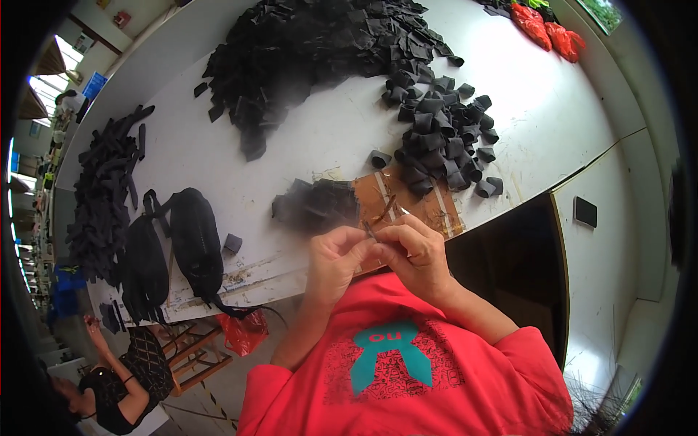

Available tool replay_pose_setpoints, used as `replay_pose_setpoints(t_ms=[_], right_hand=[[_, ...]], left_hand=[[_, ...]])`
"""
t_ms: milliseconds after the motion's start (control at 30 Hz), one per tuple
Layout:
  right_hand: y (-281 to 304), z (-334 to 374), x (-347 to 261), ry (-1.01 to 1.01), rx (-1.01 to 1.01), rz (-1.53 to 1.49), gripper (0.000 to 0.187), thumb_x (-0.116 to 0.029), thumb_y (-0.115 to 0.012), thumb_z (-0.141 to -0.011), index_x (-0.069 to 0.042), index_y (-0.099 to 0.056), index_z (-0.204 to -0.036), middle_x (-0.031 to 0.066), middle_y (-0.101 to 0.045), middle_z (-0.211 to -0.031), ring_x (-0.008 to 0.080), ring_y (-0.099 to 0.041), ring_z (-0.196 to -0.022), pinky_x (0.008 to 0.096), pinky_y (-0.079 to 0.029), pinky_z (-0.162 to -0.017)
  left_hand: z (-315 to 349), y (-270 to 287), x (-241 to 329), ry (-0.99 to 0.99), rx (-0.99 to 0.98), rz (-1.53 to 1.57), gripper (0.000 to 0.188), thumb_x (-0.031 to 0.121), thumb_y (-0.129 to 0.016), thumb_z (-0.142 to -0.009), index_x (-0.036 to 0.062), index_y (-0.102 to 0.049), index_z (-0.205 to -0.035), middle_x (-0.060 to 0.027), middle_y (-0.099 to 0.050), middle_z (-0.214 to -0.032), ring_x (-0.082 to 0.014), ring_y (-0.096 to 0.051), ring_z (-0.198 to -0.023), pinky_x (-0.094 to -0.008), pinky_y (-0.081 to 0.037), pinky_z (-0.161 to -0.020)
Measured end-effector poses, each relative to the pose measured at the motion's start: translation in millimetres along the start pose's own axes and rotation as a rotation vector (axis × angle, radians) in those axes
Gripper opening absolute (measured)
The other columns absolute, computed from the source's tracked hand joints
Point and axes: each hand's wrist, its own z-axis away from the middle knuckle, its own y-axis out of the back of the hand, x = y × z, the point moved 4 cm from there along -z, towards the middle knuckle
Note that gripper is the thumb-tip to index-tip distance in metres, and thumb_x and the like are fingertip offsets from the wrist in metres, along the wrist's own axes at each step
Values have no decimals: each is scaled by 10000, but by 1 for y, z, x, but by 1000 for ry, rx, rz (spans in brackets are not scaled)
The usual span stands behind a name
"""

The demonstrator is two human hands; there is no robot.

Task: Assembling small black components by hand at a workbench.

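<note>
My left hand [336, 260] and my right hand [416, 254] meet at the table's near edge, thumbs and fingers pinched together. Between their fingertips is a small dark strip [369, 231], mostly hidden. A thin pale-tipped thing [400, 210] shows by my right fingers; what it is, I cannot tell. Just beyond lies a brown taped cardboard sheet [445, 212], with a dark, thin stick-like piece [385, 208] over it. A bunch of flat black pieces [316, 203] sits left of the cardboard. Black folded loops [443, 138] are heaped beyond it.
A large pile of flat black pieces [320, 51] covers the far table. At left are black strips [102, 196] and a black padded pouch [196, 243]. A phone [585, 211] lies right, past a dark gap [512, 272]. Another person [120, 389] sits lower left beside a wooden stool [200, 356].
</note>
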Motion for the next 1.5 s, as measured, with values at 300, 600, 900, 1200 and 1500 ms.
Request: replay_pose_setpoints(t_ms=[300, 600, 900, 1200, 1500], right_hand=[[-15, 5, 12, 305, -3, 514, 170, -57, -588, -614, -35, -525, -770, 84, -465, -727, 237, -508, -661, 319, -450, -515], [-10, 7, 48, -443, 47, -473, 113, -121, -592, -788, -10, -584, -770, 13, -575, -694, 58, -479, -527, 196, -394, -507], [-13, 5, 30, -793, -301, -1496, 122, -156, -562, -826, -68, -545, -743, -30, -519, -666, 33, -455, -571, 171, -350, -506], [20, -58, 18, -427, -378, -773, 282, -303, -551, -860, -56, -524, -728, -74, -407, -614, 19, -333, -532, 170, -269, -460], [23, -48, 35, -157, -141, -354, 313, -327, -544, -854, -16, -522, -817, 12, -467, -670, 88, -449, -601, 215, -369, -513]], left_hand=[[1, -5, -16, -407, 320, -644, 36, -23, -576, -794, -39, -562, -823, -23, -594, -698, -38, -537, -609, -170, -441, -546], [-15, -14, -14, 47, 16, 503, 125, -47, -525, -744, 8, -504, -855, -40, -529, -687, -26, -306, -387, -164, -238, -352], [4, -23, 9, -908, 281, -593, 125, -99, -480, -745, -31, -532, -836, -67, -586, -806, -65, -535, -656, -178, -430, -557], [-27, -35, 43, 63, -409, 766, 246, -72, -432, -788, -29, -461, -1029, -129, -579, -769, -27, -261, -324, -172, -250, -323], [-35, -24, 28, -437, -6, -113, 284, 50, -487, -852, -15, -468, -1128, -79, -574, -927, -90, -535, -770, -183, -413, -659]])
